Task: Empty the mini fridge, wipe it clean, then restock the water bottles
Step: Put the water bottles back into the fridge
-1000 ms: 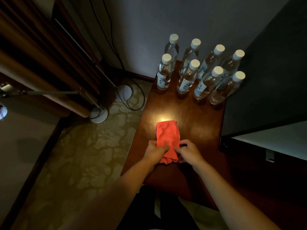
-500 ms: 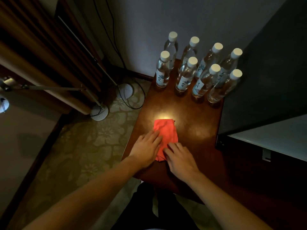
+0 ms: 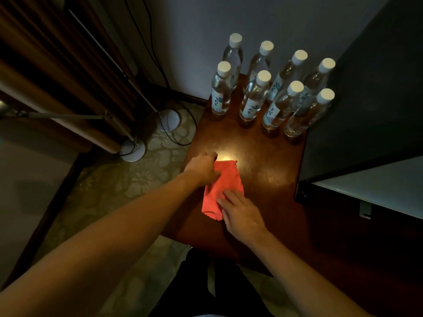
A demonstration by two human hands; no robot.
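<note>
Head view, looking down on a wooden side table (image 3: 263, 179). Red cloth (image 3: 225, 188) lies folded near the table's left edge, roughly mid-length; its long axis runs from the near edge toward the far edge, tilted slightly right. L hand (image 3: 202, 167) sits at the cloth's far-left corner, fingers curled and apparently pinching that corner (the pinch itself is hidden behind the knuckles). R hand (image 3: 240, 213) rests flat on the cloth's near-right part, fingers straight and spread, pressing it down.

Eight water bottles (image 3: 270, 88), capped and upright, stand in two rows of four along the far edge, well apart from both hands and straight beyond the cloth. The R hand is nearer to the open mini fridge (image 3: 366, 184), which adjoins the table's right edge w/ its pale inside showing.

Judgement: the fridge looks emptied; the cloth is being folded or gathered for wiping, and any carry to the fridge goes rightward, favouring the R hand.
</note>
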